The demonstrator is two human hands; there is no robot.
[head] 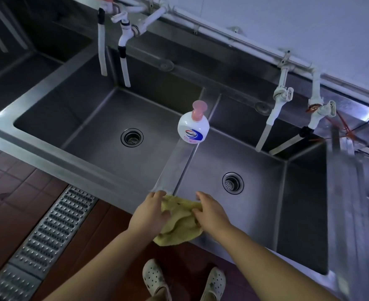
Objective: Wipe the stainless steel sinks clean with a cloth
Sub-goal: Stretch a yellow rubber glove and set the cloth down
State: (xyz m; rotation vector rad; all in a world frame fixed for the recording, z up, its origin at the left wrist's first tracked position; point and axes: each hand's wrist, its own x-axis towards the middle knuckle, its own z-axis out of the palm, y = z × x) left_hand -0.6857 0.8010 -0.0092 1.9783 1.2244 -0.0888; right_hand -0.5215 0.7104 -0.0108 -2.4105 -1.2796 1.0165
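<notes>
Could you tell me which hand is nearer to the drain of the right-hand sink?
Right. The right hand lies just below-left of that drain; the left hand is farther left, across the cloth.

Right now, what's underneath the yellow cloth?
The yellow cloth lies on the sink's front rim, by the divider. Both hands, left hand and right hand, hold it. The steel beneath is covered, so its state can't be seen.

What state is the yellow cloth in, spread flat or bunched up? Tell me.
Bunched up. The yellow cloth lies crumpled in folds on the sink's front rim, gripped between the left hand and right hand.
</notes>
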